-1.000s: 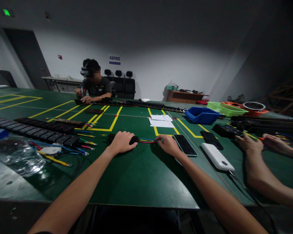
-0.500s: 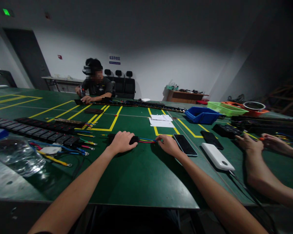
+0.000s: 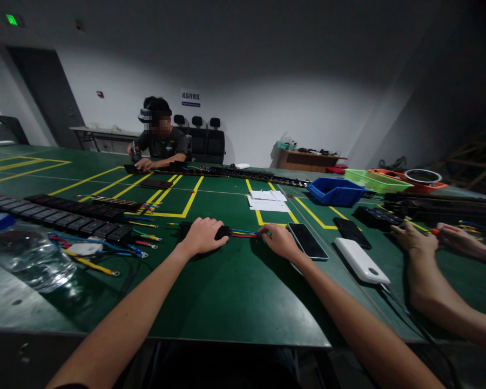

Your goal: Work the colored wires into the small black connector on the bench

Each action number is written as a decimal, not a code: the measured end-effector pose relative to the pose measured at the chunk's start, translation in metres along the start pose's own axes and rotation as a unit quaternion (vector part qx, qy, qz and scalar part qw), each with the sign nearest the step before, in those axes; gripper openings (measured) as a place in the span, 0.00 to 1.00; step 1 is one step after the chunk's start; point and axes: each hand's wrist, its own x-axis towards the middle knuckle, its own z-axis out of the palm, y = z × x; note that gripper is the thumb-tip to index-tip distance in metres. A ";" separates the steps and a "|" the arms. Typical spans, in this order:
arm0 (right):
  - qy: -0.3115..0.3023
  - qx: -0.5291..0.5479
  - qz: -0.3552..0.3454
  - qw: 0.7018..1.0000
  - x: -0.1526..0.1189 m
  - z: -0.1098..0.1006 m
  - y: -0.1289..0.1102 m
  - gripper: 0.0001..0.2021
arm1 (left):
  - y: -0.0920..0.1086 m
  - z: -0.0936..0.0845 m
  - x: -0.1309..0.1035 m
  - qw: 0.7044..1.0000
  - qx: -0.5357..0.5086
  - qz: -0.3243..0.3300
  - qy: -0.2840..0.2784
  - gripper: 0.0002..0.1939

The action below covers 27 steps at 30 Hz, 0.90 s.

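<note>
My left hand (image 3: 203, 236) is closed over a black rectangular block (image 3: 222, 233) lying on the green table, its fingers covering most of the block. Coloured wires (image 3: 245, 234), red, blue and yellow, run out of the block's right end. At their far ends my right hand (image 3: 278, 239) is closed, thumb and fingertips pinching them. A thin yellow-green wire (image 3: 173, 224) sticks out of the block's left side. Just right of my right hand lies a smartphone (image 3: 308, 241); whether the hand touches it I cannot tell.
On the left lie rows of black modules (image 3: 73, 219), lugged cables (image 3: 93, 266) and a clear water bottle (image 3: 28, 259). To the right are a white power bank (image 3: 361, 260), a blue bin (image 3: 335, 192) and a co-worker's hands (image 3: 419, 240). Another person (image 3: 162, 140) works across the table (image 3: 222, 308).
My two hands, the block and its wires stay where they were. The person across the table has shifted a hand slightly.
</note>
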 end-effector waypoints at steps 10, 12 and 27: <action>0.000 0.004 0.001 1.000 0.002 0.003 0.003 0.11 | 0.000 0.001 0.000 1.000 0.002 0.000 0.000 0.24; -0.003 0.005 -0.002 1.000 0.001 0.003 0.003 0.11 | 0.000 0.001 0.001 1.000 -0.001 -0.001 0.000 0.25; -0.007 -0.006 -0.002 1.000 0.000 0.001 0.000 0.11 | -0.001 0.000 0.000 1.000 -0.010 -0.001 -0.003 0.25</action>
